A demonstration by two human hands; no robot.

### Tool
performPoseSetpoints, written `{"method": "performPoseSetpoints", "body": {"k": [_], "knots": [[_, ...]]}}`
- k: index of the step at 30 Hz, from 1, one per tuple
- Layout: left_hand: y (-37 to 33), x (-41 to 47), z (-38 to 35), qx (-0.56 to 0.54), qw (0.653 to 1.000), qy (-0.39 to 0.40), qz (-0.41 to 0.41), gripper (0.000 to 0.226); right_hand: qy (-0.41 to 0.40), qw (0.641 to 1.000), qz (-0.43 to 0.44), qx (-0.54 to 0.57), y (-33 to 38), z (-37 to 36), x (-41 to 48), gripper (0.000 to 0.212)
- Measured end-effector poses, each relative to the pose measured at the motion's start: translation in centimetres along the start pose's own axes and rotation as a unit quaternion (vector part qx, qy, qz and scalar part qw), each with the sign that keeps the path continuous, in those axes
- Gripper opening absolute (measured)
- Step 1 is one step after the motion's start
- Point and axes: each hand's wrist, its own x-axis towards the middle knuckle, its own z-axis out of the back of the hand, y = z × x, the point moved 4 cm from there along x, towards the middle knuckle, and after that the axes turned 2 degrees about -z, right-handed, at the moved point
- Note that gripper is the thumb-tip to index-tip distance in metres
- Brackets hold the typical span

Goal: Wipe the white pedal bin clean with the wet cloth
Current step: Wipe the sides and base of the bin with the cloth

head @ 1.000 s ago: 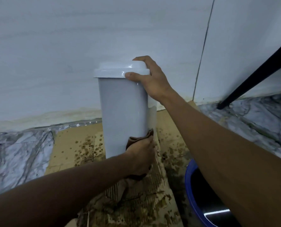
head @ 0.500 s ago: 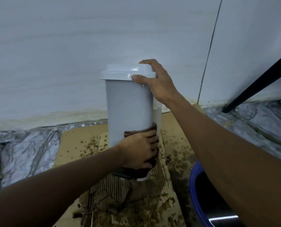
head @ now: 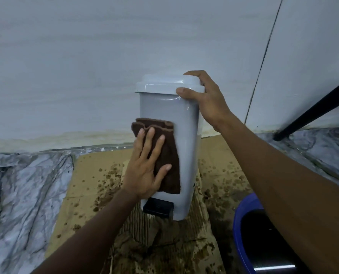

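White pedal bin on stained cardboard by the wall, mid-wipe. Left hand, fingers flat, presses wet cloth to its near face; right hand grips the lid. Far sides unseen, probably still to do.

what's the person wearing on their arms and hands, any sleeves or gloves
No gloves on the left hand or the right hand, and no rings, watch or bracelet show. The left arm and right arm are bare as far as the frame reaches, with no sleeve in view.
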Motion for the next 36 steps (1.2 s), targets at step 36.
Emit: {"method": "performPoseSetpoints", "body": {"k": [36], "knots": [[-2.8,3.4,-0.2,0.109,0.970,0.128,-0.176,0.077,-0.021,1.000,-0.002,0.011,-0.1,2.2,-0.1,0.040]]}}
